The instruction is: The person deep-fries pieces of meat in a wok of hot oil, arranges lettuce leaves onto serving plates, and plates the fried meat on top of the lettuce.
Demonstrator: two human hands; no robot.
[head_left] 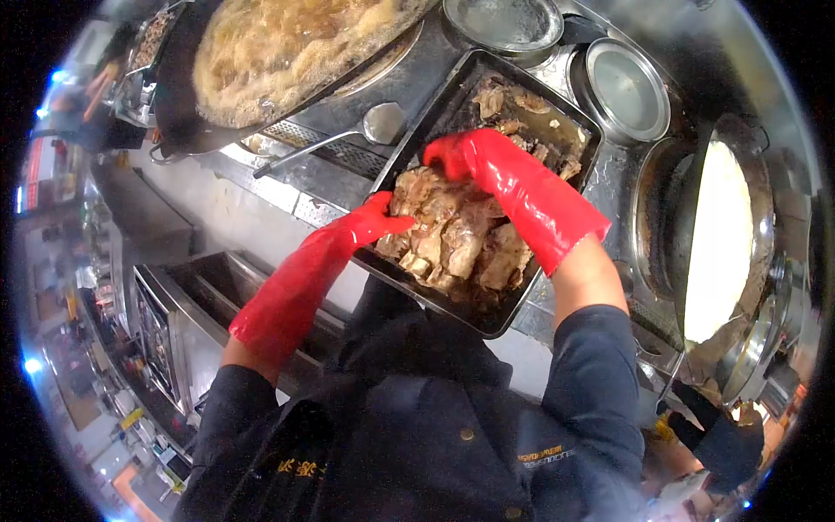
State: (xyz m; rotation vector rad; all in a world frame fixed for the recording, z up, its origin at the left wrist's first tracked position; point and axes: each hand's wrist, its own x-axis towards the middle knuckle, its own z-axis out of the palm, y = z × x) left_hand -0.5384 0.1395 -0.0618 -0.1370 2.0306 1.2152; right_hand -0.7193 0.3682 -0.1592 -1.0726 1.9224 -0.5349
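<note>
A dark rectangular tray (pixel 497 329) holds a heap of cooked, brownish meat pieces (pixel 461 233), with smaller scraps and liquid at its far end. My left hand (pixel 372 219), in a long red rubber glove, rests at the heap's left side by the tray rim. Its thumb and fingers are apart, touching the meat. Over the middle of the tray is my right hand (pixel 457 158), in a matching glove. Its fingers curl down at the heap's upper edge, and what they may grip is hidden.
A large wok (pixel 178 113) of bubbling, foamy oil sits at upper left. Near it lies a long-handled spatula (pixel 381 123). Round metal pots (pixel 626 87) stand beyond the tray. Another wok (pixel 757 187) with a pale surface is at right, near a dark-gloved person's hand (pixel 722 435).
</note>
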